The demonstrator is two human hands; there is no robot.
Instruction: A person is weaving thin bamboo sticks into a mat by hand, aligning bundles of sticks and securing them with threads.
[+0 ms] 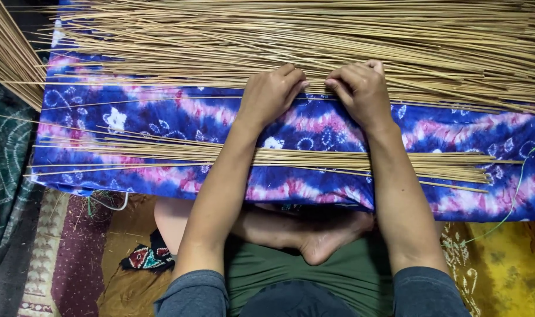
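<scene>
Patterned rugs cover the floor, and over them lies a blue, pink and white tie-dyed cloth that keeps the thin tan sticks gathered along its far edge. Left hand and right hand curl side by side, each grip pinching stiff, straw-like stems. A smaller bundle crosses the cloth's near edge.

Fingers perhaps tucked under sticks
</scene>
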